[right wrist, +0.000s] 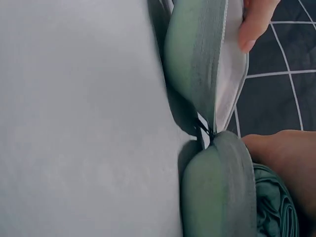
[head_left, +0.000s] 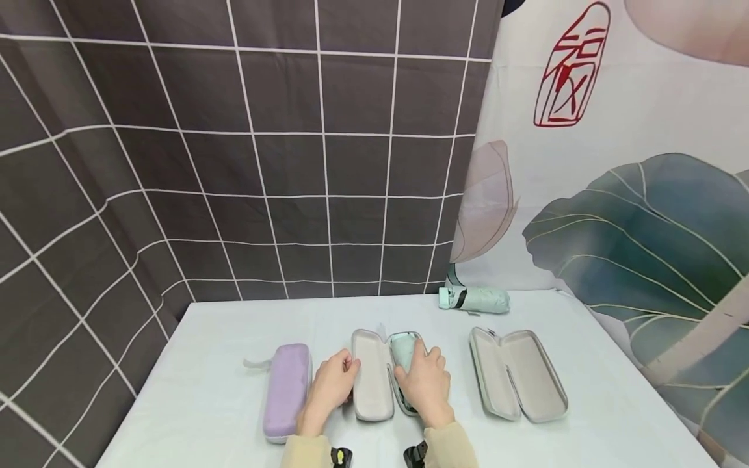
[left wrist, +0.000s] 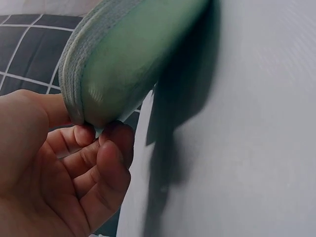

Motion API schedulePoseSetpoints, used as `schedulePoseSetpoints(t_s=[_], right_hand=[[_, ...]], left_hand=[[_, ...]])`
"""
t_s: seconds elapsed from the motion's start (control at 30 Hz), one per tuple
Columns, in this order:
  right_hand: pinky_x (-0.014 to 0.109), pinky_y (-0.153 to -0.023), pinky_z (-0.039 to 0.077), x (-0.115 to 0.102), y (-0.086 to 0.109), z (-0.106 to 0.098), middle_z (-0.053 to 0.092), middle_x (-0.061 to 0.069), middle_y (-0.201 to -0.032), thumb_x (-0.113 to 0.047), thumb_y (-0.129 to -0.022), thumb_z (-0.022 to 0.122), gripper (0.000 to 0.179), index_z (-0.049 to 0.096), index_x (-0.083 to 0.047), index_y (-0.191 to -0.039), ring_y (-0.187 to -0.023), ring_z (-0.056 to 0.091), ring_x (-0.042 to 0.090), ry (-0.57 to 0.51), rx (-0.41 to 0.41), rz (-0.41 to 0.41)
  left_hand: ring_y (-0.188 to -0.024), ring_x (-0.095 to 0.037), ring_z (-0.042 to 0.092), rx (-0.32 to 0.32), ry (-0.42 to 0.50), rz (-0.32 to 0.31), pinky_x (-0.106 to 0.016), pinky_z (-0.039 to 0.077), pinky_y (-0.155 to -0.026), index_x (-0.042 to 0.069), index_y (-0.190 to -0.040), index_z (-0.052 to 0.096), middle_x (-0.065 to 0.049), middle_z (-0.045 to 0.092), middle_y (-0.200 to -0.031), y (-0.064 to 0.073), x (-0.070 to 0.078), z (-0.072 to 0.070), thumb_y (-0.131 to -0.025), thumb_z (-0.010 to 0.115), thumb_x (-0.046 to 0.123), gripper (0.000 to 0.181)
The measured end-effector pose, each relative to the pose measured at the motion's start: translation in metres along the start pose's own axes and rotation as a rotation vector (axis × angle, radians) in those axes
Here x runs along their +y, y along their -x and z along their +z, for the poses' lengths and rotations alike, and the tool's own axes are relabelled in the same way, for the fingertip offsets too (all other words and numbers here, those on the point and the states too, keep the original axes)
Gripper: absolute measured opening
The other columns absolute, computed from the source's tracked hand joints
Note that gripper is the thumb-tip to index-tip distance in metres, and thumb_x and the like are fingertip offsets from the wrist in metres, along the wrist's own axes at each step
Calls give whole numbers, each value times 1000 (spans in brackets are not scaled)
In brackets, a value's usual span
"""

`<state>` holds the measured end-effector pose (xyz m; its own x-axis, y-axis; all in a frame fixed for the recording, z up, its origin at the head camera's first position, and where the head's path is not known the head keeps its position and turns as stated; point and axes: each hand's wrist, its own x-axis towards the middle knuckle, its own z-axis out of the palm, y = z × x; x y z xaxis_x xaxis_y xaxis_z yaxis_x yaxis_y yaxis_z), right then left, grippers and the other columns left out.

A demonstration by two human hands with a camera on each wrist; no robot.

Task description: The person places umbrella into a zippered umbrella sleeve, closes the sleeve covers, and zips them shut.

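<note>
White table (head_left: 216,364) supports green case (left wrist: 118,69) before gridded fabric (head_left: 292,162).

left case (head_left: 287,393) | middle case (head_left: 372,380), probably umbrella (head_left: 402,351) inside | right case (head_left: 535,374) | second umbrella (head_left: 482,300) behind

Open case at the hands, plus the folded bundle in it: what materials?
Case shell: smooth, semi-matte, likely faux leather or coated plastic, going by the soft highlight.
Zip band: matte woven textile, judging by its ribbed look.
Lining: pale and matte, perhaps fabric; texture too small to tell.
Bundle: thin cloth, probably synthetic, from its tight folds and faint sheen.
</note>
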<state>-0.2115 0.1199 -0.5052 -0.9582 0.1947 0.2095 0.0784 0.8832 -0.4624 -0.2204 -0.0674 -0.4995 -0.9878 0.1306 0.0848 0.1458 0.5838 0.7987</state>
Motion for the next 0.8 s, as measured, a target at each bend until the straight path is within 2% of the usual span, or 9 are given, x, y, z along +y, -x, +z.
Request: schedulePoseSetpoints(t_s=[0.13,0.27,0.37,0.5,0.67,0.8], right_hand=[[54,-69,45,1,1,4,46,28,-102,-32,-84,72,70,44,6,-136,-93,50,40,24,15,-13],[53,-70,43,2,1,3,46,28,-105,-34,-87,70,71,43,5,-139,-96,48,41,20,-5,-17],[54,-72,42,5,-1,-3,44,30,-108,-33,-90,67,70,40,6,-141,-98,46,41,-55,-73,-25],[55,-79,44,17,-9,-18,48,27,-108,-23,-95,61,58,42,7,-141,-97,49,37,-200,-170,-75],[40,-67,46,43,-19,-33,58,9,-89,-10,-95,58,38,55,5,-130,-74,54,21,-332,-213,-121],[31,-56,43,62,-21,-41,58,2,-74,-7,-95,59,31,59,5,-124,-59,51,15,-433,-291,-66]], left_hand=[[-39,-12,49,4,-5,8,-30,42,-40,12,-74,43,3,45,-52,0,-1,2,-99,56,19,29],[-40,-12,49,5,-4,14,-30,42,-40,12,-74,43,3,45,-53,0,-2,4,-99,56,19,29],[-40,-12,49,6,-1,9,-29,42,-40,13,-74,43,3,45,-53,0,-3,4,-99,56,20,29],[-40,-12,50,6,5,7,-30,43,-40,12,-75,43,3,44,-53,-2,-2,3,-99,56,20,28],[-40,-13,49,7,5,0,-30,42,-41,12,-76,44,2,45,-53,-2,-2,3,-99,56,22,28],[-40,-13,50,-5,-4,-12,-30,42,-41,12,-76,44,2,46,-53,-1,-2,2,-99,56,24,29]])
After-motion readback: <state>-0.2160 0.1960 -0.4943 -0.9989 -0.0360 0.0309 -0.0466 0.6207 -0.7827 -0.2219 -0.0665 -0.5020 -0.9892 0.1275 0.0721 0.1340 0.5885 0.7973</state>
